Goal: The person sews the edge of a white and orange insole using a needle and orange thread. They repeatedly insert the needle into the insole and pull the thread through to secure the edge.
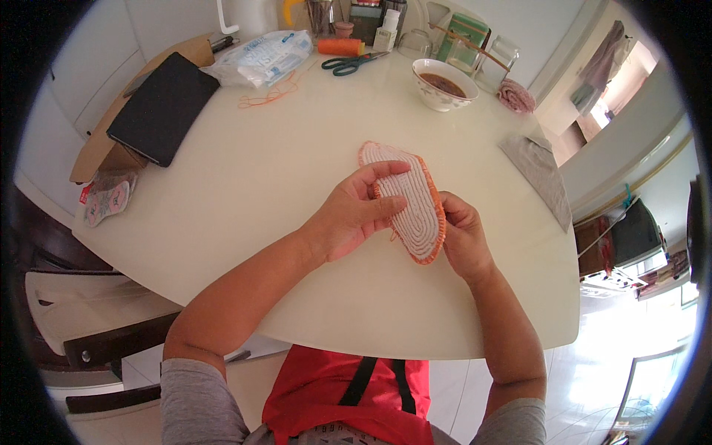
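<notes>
A white corded shoe sole [416, 208] is held up over the table, its ridges running in long ovals. Orange thread stitching wraps its rim, and a short loose thread hangs by the lower left edge. My left hand [361, 208] grips the sole from the left, with the thumb and a finger lying over its ridged face. On the other side, my right hand [466, 236] has its fingertips pinched together at the orange right edge. Whether a needle sits between those fingertips is hidden.
Dark-handled scissors [346, 64], an orange thread spool [340, 47] and loose orange thread [272, 94] lie at the back. A bowl of brown liquid [445, 92] stands back right. A black tablet-like case [167, 108] leans left; grey cloth [539, 172] lies right.
</notes>
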The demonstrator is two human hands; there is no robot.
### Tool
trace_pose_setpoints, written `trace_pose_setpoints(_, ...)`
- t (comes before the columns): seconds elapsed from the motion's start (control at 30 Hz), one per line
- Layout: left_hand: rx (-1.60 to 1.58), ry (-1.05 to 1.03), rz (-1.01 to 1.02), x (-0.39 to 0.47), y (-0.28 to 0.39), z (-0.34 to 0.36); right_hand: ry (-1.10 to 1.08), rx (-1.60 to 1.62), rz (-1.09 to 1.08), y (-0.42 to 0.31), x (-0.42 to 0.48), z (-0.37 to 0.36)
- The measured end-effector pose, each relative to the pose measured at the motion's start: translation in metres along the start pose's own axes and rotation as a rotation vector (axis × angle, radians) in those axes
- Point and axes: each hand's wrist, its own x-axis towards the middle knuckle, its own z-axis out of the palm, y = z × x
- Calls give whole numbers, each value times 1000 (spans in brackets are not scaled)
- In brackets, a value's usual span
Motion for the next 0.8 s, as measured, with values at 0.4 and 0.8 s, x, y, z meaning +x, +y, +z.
trace_pose_setpoints(0.4, 51, -77, -6, -1, 2, 1, -23, -5, -18, 2, 2, -5)
trace_pose_setpoints(0.8, 104, -90, -115, -1, 7, 2, -26, -24, -81, 5, 2, -8)
